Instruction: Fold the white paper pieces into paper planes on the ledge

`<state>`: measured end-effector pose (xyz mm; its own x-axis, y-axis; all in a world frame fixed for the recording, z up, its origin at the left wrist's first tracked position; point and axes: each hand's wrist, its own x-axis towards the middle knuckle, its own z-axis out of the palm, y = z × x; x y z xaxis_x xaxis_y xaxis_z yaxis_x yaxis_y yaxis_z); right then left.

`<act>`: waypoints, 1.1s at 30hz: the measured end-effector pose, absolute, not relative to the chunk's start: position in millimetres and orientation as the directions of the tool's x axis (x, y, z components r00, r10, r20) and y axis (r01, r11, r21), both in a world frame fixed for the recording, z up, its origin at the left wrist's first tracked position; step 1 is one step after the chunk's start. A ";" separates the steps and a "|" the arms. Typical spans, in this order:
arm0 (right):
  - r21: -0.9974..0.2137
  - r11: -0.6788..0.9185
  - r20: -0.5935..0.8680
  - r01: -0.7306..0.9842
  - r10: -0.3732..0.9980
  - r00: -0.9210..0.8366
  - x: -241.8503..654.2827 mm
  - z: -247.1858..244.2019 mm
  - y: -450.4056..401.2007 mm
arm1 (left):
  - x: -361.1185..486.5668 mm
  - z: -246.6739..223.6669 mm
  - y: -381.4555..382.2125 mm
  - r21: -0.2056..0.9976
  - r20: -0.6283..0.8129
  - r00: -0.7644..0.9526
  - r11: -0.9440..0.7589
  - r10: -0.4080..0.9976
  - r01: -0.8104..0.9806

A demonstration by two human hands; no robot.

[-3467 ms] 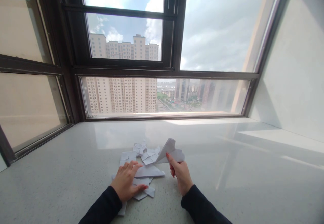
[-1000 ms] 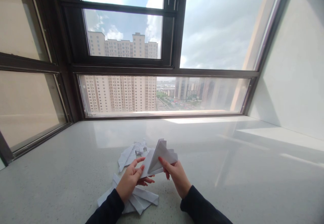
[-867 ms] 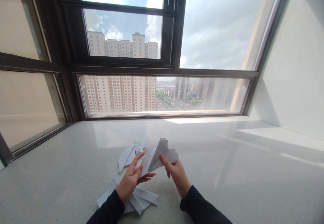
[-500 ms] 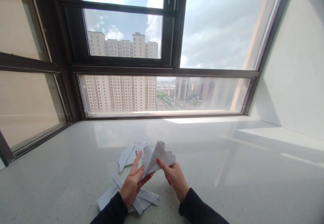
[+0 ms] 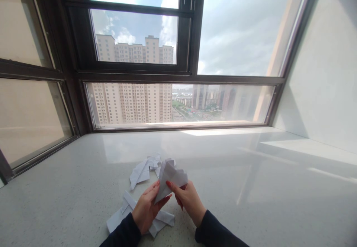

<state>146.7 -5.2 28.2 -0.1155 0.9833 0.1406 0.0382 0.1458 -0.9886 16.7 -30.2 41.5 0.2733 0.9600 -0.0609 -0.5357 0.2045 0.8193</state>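
Note:
A folded piece of white paper (image 5: 170, 178) is held up between both hands, its pointed end down to the left and its layered edges at the top and right. My left hand (image 5: 147, 205) grips its lower left side, thumb and fingers pressed on it. With the thumb on its front face and the other fingers behind, my right hand (image 5: 188, 198) pinches the right side. Folded white papers (image 5: 163, 219) lie on the pale speckled sill (image 5: 237, 202) under my left wrist. Beyond that hand rests another group of folded papers (image 5: 141, 172).
A dark window frame (image 5: 139, 78) stands along the back of the sill, with tall buildings outside. The white wall (image 5: 329, 72) rises at the right. Side window panes (image 5: 33, 116) are on the left.
The held paper has shifted slightly left and down. My right hand has moved left with it, and my left index finger has come down from its raised position onto the paper.

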 end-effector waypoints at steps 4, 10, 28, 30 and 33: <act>-0.989 0.142 0.136 0.046 0.983 -0.119 147.0 28.2 -5.1 | 17.3 43.7 -31.4 0.803 -0.066 0.275 0.214 0.959 -0.556; -0.988 0.141 0.134 0.058 0.984 -0.115 146.5 29.8 -6.6 | 18.0 43.4 -31.5 0.807 -0.077 0.250 0.208 0.965 -0.553; -0.985 0.156 0.144 0.080 0.979 -0.142 147.5 27.6 -5.2 | 22.3 34.3 -30.4 0.865 0.019 0.233 0.101 0.972 -0.492; -0.983 0.157 0.143 0.093 0.980 -0.138 147.2 27.9 -6.1 | 21.8 32.2 -29.0 0.889 0.035 0.249 0.084 0.968 -0.450; -0.979 0.159 0.143 0.125 0.982 -0.125 145.9 29.3 -8.5 | 21.0 28.3 -26.3 0.918 0.061 0.250 0.044 0.966 -0.394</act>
